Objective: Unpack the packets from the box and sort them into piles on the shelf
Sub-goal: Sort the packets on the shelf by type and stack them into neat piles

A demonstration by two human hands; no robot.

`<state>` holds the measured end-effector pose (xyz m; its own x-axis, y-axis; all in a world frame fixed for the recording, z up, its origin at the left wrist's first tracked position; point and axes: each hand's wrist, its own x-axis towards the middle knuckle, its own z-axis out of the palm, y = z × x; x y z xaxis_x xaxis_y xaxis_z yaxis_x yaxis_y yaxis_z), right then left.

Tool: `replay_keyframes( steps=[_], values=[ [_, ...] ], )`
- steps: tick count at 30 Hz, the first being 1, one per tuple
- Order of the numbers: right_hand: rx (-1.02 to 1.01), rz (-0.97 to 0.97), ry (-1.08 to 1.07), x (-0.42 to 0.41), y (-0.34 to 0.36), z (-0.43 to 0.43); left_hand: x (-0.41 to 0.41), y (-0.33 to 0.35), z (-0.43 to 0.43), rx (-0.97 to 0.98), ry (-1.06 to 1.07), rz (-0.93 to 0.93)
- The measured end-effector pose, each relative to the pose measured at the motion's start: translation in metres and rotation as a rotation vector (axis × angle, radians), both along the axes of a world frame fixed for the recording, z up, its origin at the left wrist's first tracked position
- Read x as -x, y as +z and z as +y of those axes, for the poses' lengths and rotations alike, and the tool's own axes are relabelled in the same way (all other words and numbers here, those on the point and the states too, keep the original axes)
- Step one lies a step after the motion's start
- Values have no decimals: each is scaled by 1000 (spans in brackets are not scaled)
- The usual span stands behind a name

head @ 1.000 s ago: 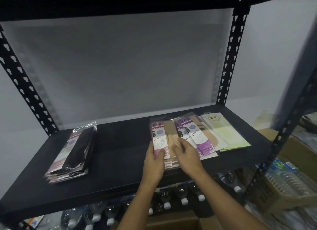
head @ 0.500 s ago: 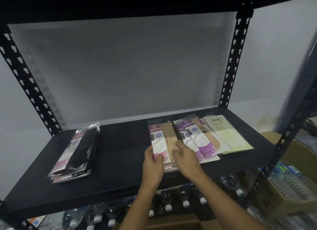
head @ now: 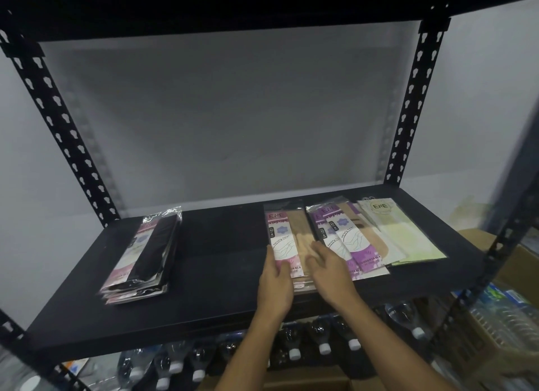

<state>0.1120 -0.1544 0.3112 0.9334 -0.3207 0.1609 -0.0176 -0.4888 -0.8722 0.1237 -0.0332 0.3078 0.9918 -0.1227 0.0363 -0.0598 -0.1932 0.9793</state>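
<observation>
With both hands, left hand (head: 274,282) and right hand (head: 329,271), resting open and flat on the pink-and-beige packet pile (head: 287,241) at lower centre of the shelf (head: 204,274), a careless sideways nudge could slide its slippery packets into the purple pile (head: 347,241) just to the right, or off the front edge.

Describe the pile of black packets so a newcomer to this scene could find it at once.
Start at the black metal shelf at chest height. The pile of black packets lies alone at its left end, well apart from the pink, purple and pale green packs fanned out on the right. It alone shows a long black strip through clear wrapping.
</observation>
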Motion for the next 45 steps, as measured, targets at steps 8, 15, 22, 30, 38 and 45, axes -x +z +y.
replay_keyframes(
  steps=[8, 15, 22, 30, 38, 45],
  values=[
    [-89, -37, 14, 7, -4, 3, 1, -3, 17, 10, -41, -36],
    [-134, -42, 59, -1, -5, 42, -7, -6, 61, -33, 35, 0],
    [-154, -36, 121, -21, -3, 97, -18, -4, 107, -72, 163, -26],
    [-143, -36, 90, -35, -6, 111, -33, -3, 118, -79, 167, -61],
    [-104, -30, 119, -56, -2, 117, -58, 0, 120, -98, 178, -77],
    [-91, -15, 95, -65, -5, 121, -69, -2, 125, -119, 195, -46]
  ],
)
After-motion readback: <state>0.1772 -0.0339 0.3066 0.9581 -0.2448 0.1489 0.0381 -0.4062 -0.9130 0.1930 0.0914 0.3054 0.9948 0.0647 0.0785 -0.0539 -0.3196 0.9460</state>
